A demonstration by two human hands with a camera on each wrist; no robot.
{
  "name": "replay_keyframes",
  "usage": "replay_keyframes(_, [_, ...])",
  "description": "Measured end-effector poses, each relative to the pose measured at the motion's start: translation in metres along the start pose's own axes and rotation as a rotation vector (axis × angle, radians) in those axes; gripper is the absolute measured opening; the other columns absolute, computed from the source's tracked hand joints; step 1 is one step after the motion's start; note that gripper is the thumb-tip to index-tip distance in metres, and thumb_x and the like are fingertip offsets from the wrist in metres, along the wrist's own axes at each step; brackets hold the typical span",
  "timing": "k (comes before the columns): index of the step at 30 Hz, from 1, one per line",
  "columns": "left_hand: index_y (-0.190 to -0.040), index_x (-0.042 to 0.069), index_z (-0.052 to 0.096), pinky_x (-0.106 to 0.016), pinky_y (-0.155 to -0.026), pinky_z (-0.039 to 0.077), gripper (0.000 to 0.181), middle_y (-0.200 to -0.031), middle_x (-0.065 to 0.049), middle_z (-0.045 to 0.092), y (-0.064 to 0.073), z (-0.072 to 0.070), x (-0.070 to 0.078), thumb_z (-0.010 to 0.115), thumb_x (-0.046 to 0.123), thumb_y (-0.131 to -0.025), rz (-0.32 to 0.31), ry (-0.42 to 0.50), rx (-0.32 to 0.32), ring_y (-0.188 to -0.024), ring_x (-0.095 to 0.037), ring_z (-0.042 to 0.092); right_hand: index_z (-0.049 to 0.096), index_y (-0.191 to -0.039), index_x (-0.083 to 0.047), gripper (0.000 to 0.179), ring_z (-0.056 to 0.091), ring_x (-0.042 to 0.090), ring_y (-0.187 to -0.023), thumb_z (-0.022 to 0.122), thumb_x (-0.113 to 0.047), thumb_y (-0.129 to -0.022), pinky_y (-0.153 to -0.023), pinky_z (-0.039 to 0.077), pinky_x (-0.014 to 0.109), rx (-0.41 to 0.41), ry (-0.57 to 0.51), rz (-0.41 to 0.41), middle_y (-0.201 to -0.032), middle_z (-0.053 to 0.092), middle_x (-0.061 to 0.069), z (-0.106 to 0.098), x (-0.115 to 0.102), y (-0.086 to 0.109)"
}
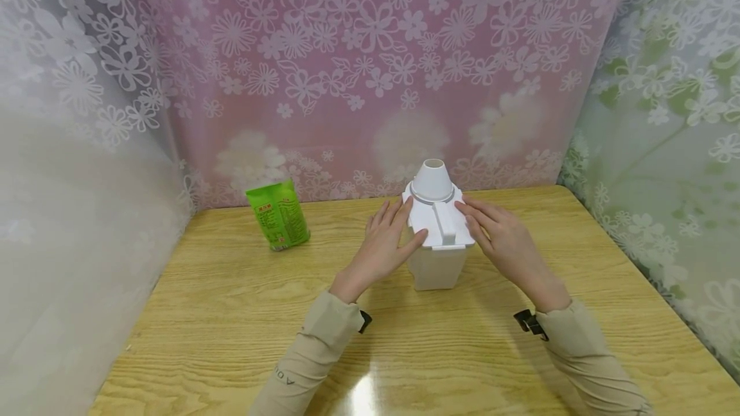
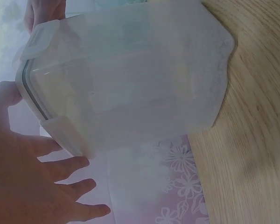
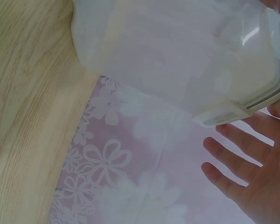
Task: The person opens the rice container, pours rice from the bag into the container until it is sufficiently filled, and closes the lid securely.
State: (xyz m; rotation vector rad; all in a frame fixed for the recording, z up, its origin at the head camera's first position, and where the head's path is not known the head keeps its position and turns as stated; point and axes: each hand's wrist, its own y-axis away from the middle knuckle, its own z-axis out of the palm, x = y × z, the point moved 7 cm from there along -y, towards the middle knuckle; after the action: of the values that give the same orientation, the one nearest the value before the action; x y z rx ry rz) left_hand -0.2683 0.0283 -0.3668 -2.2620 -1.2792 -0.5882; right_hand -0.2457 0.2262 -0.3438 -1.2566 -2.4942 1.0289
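Note:
A translucent plastic storage container (image 1: 438, 268) stands upright on the table with a white lid (image 1: 424, 218) on it. The lid has a raised handle strip and side clips, one clip (image 2: 65, 133) showing in the left wrist view. On the lid's far part sits a white cone-shaped piece (image 1: 432, 183) with an open top. My left hand (image 1: 378, 246) touches the lid's left edge, thumb at the near side and fingers spread. At the right edge my right hand (image 1: 509, 246) has its fingertips on the lid beside a clip (image 3: 224, 114), the other fingers loosely extended.
A green printed packet (image 1: 280, 216) stands on the wooden table (image 1: 231, 313) at the back left. Floral curtains (image 1: 370, 69) hang behind the table and along both sides.

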Motion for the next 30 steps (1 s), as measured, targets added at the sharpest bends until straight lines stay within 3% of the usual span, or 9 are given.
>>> replay_keyframes(30, [-0.164, 0.017, 0.016, -0.062, -0.122, 0.007, 0.075, -0.169, -0.012, 0.014, 0.014, -0.011, -0.014, 0.046, 0.052, -0.105, -0.013, 0.034, 0.014, -0.156, -0.034, 0.005, 0.065, -0.134, -0.003, 0.035, 0.063, 0.043, -0.113, 0.062, -0.008, -0.1, -0.094, 0.05, 0.059, 0.022, -0.016, -0.003, -0.135, 0.063, 0.019, 0.01, -0.015, -0.008])
